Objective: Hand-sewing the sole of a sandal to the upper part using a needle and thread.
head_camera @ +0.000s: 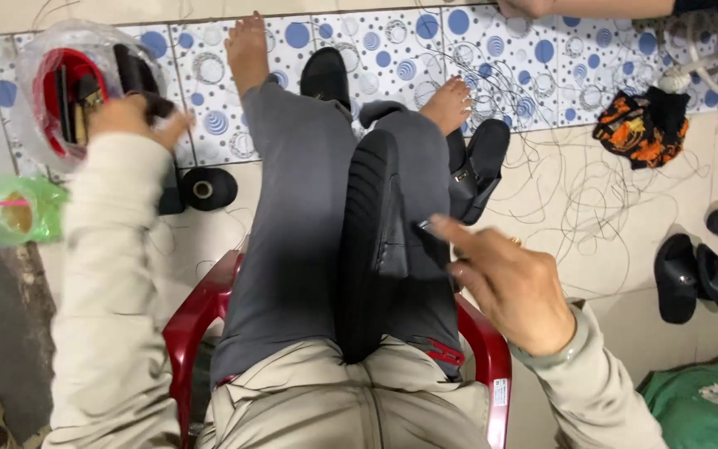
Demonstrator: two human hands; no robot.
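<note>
So the person is sitting on a red plastic chair (189, 320) with legs stretched out over the floor, and a black shoe (369, 245) is lying sole-up along their lap, resting between the thighs on the grey trousers (292, 241). The right hand (513, 287) is hovering just beside the shoe's right edge, fingers pinching something small and dark right against the upper; I can't make out what it is, but the grip is clenching rather than loose. The left hand (130, 116) is reaching out to the left, into a clear plastic bag (35, 66) that is holding a red container (56, 91) with dark tools in it; the fingers are curling around something dark there, though the blur is making it hard to tell exactly what. A black thread spool (207, 188) is sitting on the floor near that arm, and a green bag (14, 212) is lying further left. More black shoes (479, 166) are lying by the bare feet, loose thread is trailing all over the floor, and an orange-black cloth (641, 125) is lying off to the right.
</note>
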